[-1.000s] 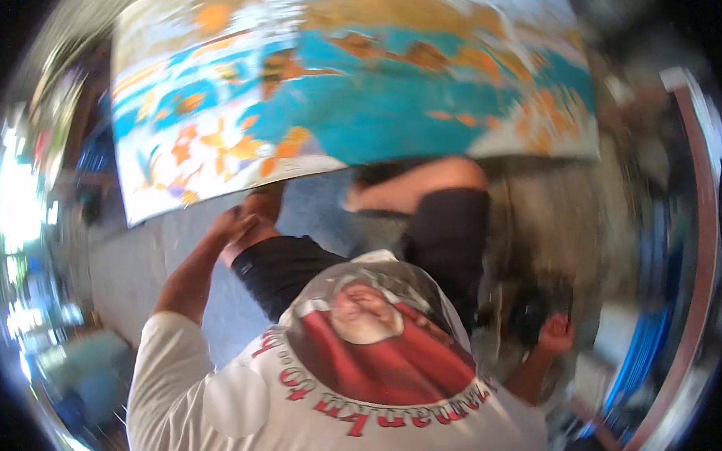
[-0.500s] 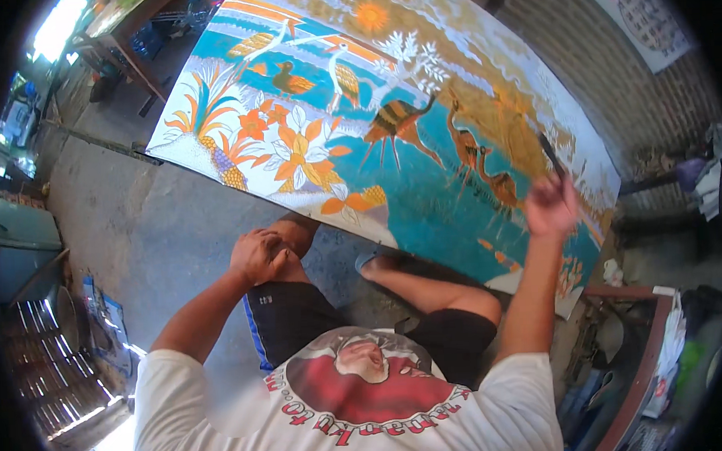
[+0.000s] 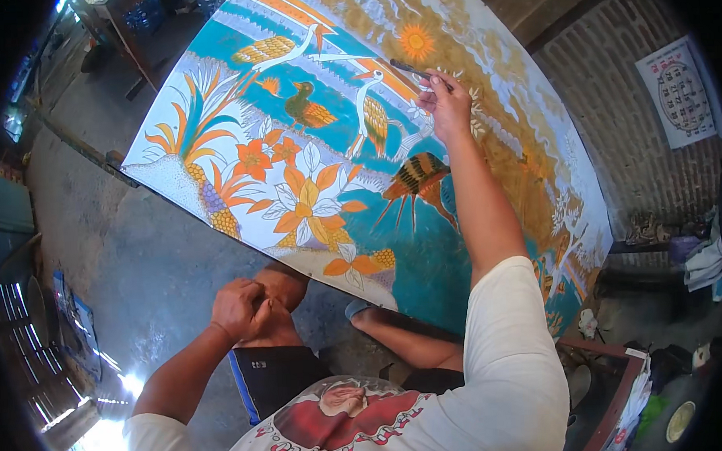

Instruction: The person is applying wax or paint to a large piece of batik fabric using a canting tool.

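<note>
A large painted panel point(image 3: 411, 272) slants across the view, with wading birds, a duck, orange and white flowers, teal water and a brown-gold sky. My right hand point(image 3: 446, 102) is raised over its upper middle, closed around a dark paintbrush point(image 3: 403, 66). The brush tip points left, just below the orange sun point(image 3: 416, 42) and above a white bird point(image 3: 372, 112). Whether the bristles touch the surface I cannot tell. Down by my bent knee point(image 3: 283, 287), my left hand point(image 3: 240, 311) rests with its fingers curled. Nothing shows in it, though its palm is hidden.
The panel's lower edge runs close above my legs. Behind it at right is a ribbed wall point(image 3: 628, 69) with a hanging calendar point(image 3: 677, 95). A brown wooden frame point(image 3: 617, 375) stands at lower right. Grey floor point(image 3: 112, 236) stretches to the left, with a slatted panel point(image 3: 32, 361) beyond.
My right hand has swung left and up with the brush, from the panel's right part to beside the sun. The view has shifted right. My left hand stays by the knee.
</note>
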The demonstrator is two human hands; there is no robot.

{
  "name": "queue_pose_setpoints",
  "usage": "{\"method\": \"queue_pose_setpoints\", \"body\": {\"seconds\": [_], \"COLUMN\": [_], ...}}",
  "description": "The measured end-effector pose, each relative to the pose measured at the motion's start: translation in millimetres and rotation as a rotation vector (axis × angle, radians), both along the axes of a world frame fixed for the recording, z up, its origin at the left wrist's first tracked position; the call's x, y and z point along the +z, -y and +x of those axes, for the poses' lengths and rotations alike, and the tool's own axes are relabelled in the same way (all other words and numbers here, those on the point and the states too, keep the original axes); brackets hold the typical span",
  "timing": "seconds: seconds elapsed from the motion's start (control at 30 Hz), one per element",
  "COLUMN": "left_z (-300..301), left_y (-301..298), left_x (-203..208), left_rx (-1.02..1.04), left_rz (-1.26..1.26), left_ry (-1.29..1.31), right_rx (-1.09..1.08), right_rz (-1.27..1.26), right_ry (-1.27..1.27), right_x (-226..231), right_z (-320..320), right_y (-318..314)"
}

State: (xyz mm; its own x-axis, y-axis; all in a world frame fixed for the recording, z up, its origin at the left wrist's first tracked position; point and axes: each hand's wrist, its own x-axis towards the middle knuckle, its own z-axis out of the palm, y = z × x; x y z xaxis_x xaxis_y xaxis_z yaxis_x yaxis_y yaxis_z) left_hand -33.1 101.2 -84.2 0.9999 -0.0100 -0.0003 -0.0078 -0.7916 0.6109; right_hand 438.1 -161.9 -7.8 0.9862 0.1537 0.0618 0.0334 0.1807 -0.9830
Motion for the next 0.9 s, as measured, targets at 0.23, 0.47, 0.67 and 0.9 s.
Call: {"method": "queue_pose_setpoints", "body": {"seconds": [0.23,0.47,0.67,0.9], "left_z": [5,7,6,8], "left_y": [-4,-4,-3,-4], "left_x": [-5,-5,-1,0], "left_rx": [-0.017,-0.02,-0.017,-0.028], "left_rz": [-0.026,-0.031,-0.043,-0.04], "left_ry": [0.019,-0.008,-0.059,-0.066], "right_rx": [0.009,-0.029,-0.048,-0.036], "right_rz": [-0.097,-0.14,-0.138,-0.088], "right_ry": [0.022,0.033,0.027,0.043], "right_x": [-23,-32,-39,-28], "right_z": [27,36,28,27], "right_y": [-22,-21,-4,-10]}}
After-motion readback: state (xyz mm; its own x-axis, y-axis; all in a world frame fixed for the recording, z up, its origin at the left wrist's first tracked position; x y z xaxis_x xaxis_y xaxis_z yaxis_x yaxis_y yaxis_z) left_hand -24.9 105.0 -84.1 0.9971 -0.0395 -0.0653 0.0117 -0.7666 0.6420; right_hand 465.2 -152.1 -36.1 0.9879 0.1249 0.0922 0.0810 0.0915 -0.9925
